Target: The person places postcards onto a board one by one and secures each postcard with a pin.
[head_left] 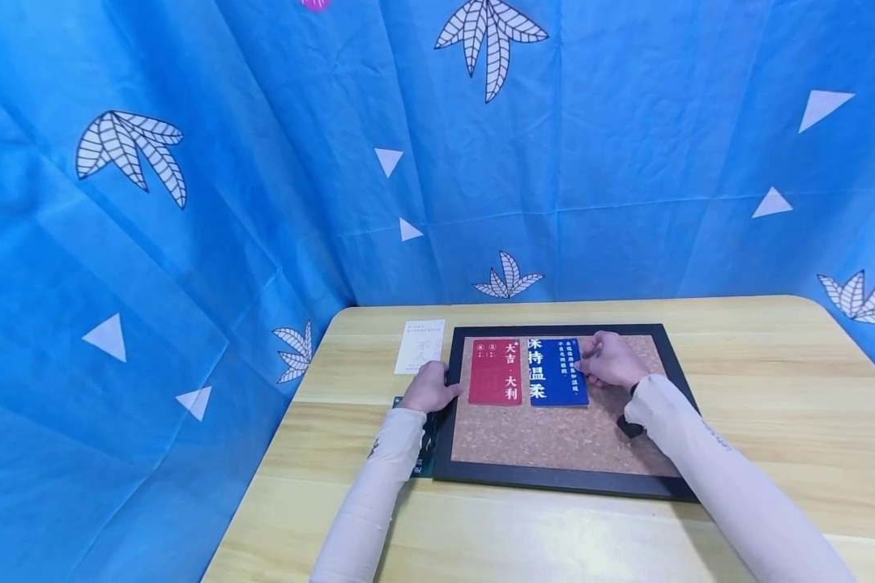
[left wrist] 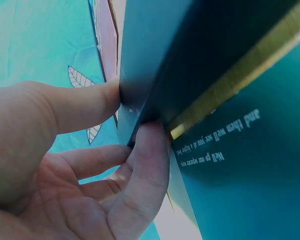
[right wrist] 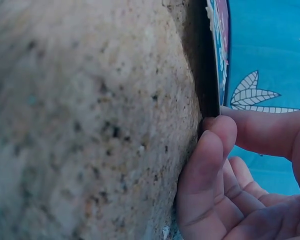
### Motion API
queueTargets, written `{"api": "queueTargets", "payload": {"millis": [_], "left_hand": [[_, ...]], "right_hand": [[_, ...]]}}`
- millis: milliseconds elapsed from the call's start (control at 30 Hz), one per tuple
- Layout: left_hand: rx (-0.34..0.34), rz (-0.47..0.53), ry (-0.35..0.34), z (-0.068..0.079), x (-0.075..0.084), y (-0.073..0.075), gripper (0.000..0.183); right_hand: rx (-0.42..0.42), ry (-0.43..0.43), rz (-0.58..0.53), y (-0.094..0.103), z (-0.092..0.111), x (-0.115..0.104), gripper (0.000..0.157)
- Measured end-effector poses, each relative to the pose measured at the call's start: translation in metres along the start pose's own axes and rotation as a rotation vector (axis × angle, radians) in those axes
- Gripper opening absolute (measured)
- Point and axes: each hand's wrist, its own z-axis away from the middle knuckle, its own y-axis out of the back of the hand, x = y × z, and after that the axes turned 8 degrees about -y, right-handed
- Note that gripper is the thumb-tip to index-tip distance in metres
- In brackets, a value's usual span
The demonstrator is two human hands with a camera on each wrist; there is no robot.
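Note:
A cork board (head_left: 525, 441) with a black frame lies on the table, and a red card (head_left: 494, 374) with white characters rests on its upper left. To the right of the red card is a blue card (head_left: 560, 385), also printed in white. My right hand (head_left: 614, 359) pinches the blue card's right edge between thumb and fingers. In the right wrist view, that card's edge (right wrist: 215, 75) stands slightly off the cork (right wrist: 105, 135). My left hand (head_left: 428, 389) grips the board's left frame edge, with the thumb on one face and fingertips at the frame's side (left wrist: 140, 90).
A white card (head_left: 419, 344) lies on the table beyond my left hand. A dark green card (head_left: 424, 460) with printed text sits beside the board's left edge, partly covered by my left forearm. Blue patterned cloth (head_left: 481, 162) hangs behind and left of the wooden table (head_left: 787, 389).

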Motion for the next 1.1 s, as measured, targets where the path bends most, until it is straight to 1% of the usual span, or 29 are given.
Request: {"api": "queueTargets", "payload": {"millis": [200,500,933,1100], "left_hand": [[-0.002,-0.006,0.009,0.0002,0.0011,0.0004,0.058],[-0.004,-0.015,-0.016,-0.0011,-0.0007,0.0010,0.057],[-0.002,-0.019,-0.018,0.0012,0.0011,0.0004,0.055],[0.000,-0.017,-0.016,0.0011,0.0008,0.0012,0.058]], "right_hand": [[0.005,-0.006,0.012,-0.0004,-0.0004,-0.0016,0.029],[-0.002,-0.007,0.028,0.0008,-0.0017,-0.0020,0.030],[0.015,-0.021,0.129,-0.0020,-0.0055,-0.0074,0.024],[0.021,-0.015,0.164,-0.0021,-0.0052,-0.0100,0.021]]}}
